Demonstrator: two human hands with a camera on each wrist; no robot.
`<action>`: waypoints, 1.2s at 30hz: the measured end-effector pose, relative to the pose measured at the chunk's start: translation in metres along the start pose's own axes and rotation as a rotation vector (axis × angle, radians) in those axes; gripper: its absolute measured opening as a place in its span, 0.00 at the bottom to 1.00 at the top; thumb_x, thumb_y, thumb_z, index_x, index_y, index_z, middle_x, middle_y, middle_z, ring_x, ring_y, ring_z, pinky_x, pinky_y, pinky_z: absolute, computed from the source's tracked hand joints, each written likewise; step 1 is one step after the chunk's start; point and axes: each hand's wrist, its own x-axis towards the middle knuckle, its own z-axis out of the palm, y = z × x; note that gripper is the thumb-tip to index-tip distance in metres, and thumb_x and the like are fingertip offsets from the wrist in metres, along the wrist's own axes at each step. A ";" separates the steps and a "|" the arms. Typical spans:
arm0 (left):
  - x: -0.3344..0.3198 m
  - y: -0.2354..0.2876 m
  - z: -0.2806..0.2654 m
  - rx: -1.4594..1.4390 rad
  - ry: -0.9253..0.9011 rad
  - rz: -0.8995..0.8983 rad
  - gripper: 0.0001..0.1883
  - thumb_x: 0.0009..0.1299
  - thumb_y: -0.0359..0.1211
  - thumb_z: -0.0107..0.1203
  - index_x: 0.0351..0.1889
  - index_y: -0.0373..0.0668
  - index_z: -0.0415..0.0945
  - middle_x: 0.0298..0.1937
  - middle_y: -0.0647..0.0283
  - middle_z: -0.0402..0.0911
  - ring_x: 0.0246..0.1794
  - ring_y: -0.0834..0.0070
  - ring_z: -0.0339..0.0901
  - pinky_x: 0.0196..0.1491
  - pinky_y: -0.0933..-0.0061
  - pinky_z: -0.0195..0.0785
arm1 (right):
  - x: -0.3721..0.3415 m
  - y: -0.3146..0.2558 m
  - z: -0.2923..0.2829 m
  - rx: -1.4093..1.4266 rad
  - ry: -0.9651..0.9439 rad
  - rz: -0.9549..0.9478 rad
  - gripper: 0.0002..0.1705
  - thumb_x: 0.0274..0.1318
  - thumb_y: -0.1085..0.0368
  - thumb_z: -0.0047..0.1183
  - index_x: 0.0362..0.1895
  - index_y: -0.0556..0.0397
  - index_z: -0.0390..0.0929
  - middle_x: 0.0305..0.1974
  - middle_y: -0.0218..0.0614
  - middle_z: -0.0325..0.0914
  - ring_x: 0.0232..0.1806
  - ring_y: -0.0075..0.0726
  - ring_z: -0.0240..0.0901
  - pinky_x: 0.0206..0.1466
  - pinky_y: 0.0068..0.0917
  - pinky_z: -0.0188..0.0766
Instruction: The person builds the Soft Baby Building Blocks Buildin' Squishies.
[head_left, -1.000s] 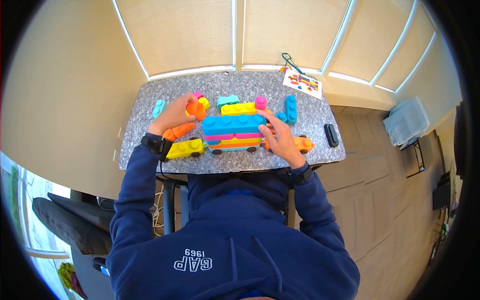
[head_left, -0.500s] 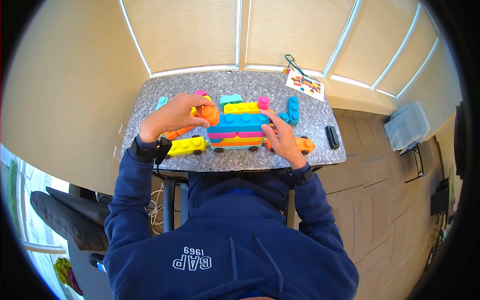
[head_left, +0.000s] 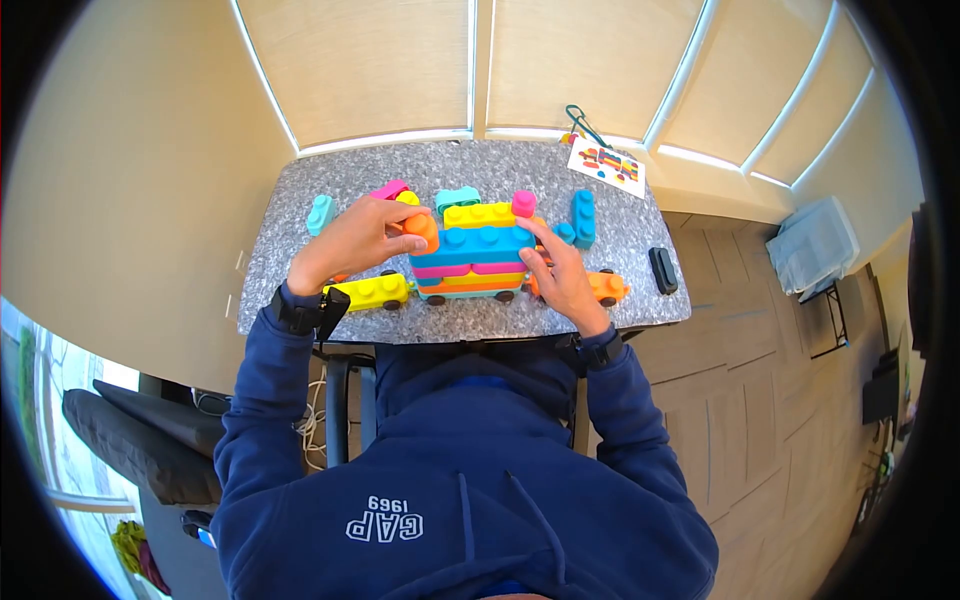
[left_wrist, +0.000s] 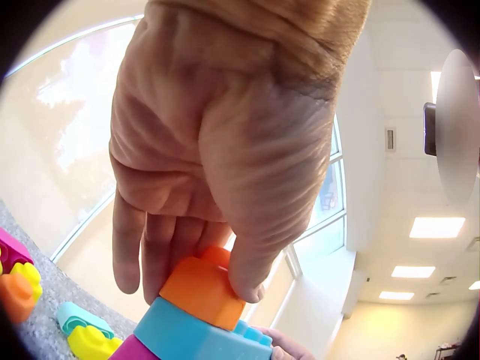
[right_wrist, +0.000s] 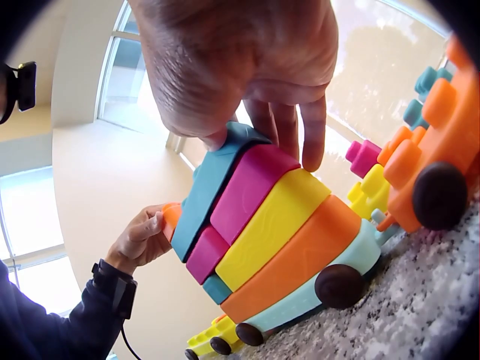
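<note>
In the head view my left hand (head_left: 352,238) pinches an orange block (head_left: 422,232) at the left end of the long blue block (head_left: 474,243). The left wrist view shows this orange block (left_wrist: 204,289) on top of the blue one (left_wrist: 187,333), between thumb and fingers. My right hand (head_left: 566,283) grips the blue block's right end, its thumb on the near side. Below the blue block (right_wrist: 214,187) are layers of magenta (right_wrist: 251,184), yellow (right_wrist: 274,229) and orange (right_wrist: 296,255) on a light teal wheeled base (right_wrist: 300,306).
A yellow wheeled car (head_left: 370,293) stands left of the stack, an orange one (head_left: 608,289) right. Behind lie yellow (head_left: 478,216), magenta (head_left: 523,203) and teal (head_left: 458,198) blocks. An upright-lying blue block (head_left: 583,219), black case (head_left: 662,271) and picture card (head_left: 607,167) are on the right.
My left hand has carried the orange block from the table's left side to the blue block's left end and lowered it there. The right hand stays at the stack's right end.
</note>
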 end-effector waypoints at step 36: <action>0.029 -0.236 0.013 0.298 0.205 -0.299 0.20 0.77 0.44 0.69 0.55 0.37 0.89 0.49 0.48 0.93 0.49 0.51 0.91 0.54 0.55 0.82 | -0.001 -0.006 -0.001 -0.030 0.002 0.022 0.25 0.80 0.63 0.58 0.75 0.54 0.76 0.67 0.51 0.81 0.62 0.52 0.85 0.61 0.39 0.82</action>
